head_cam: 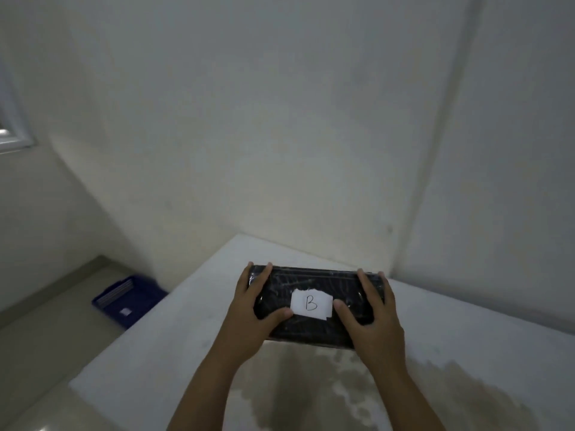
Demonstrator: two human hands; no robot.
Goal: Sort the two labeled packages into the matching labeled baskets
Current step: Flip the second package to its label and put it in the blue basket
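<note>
A black plastic-wrapped package [314, 279] with a white paper label marked "B" [311, 304] is over the far part of a white table [161, 346]. My left hand [252, 309] grips its left end and my right hand [368, 315] grips its right end, thumbs on top beside the label. A blue basket [129, 298] stands on the floor to the left of the table, with a small white label on its side that I cannot read. No second package or second basket is in view.
White walls meet in a corner just behind the table. A window frame [12, 129] shows at the far left. The table's near surface has a brownish stain [311, 390]. Pale tiled floor lies left of the table.
</note>
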